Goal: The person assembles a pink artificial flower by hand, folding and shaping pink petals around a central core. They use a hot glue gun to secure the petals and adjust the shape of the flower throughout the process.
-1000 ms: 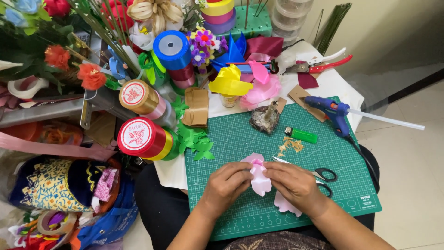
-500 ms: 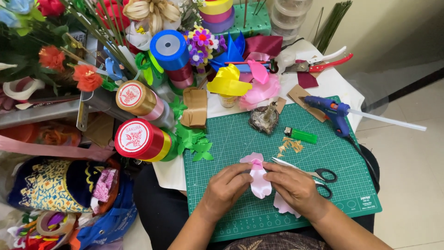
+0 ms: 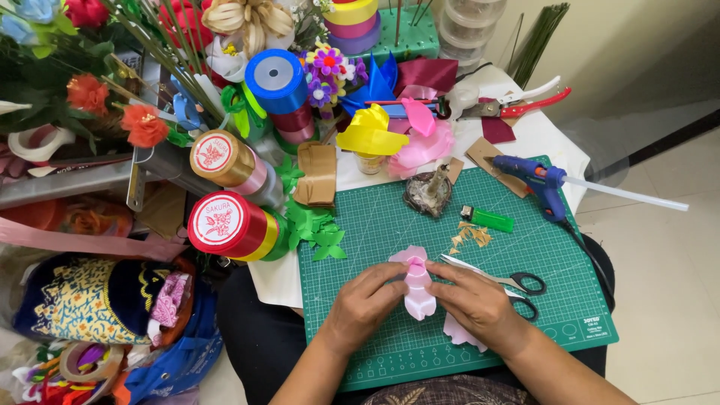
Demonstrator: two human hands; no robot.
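Nearest the camera, the left hand (image 3: pixel 365 306) and the right hand (image 3: pixel 478 302) meet over a folded piece of pale pink satin ribbon (image 3: pixel 417 285), each pinching it narrowly between thumb and fingertips, the left from the ribbon's left edge and the right from its right edge. The ribbon lies on the green gridded cutting mat (image 3: pixel 390 225), near its front middle, already bent into a rounded petal-like form with a small loop at its top, so the shaping looks well begun but not fixed: nothing visible holds the folds apart from the fingers. Just under the right hand a second pale pink cut ribbon piece (image 3: pixel 461 332) lies flat and loose, seemingly yet to be worked. Just beyond the right hand rest black-handled scissors (image 3: pixel 504 280), blades closed, pointing toward the ribbon. Farther up the mat sit a few gold paper scraps (image 3: pixel 470 236), a small green lighter (image 3: pixel 488 219) and a blue hot-glue gun (image 3: pixel 534 180) with a clear glue stick protruding from its back, all untouched. Past the mat's far edge lie finished-looking yellow and pink ribbon flowers (image 3: pixel 395 137), with red-capped ribbon spools (image 3: pixel 225 223) stacked to the left.
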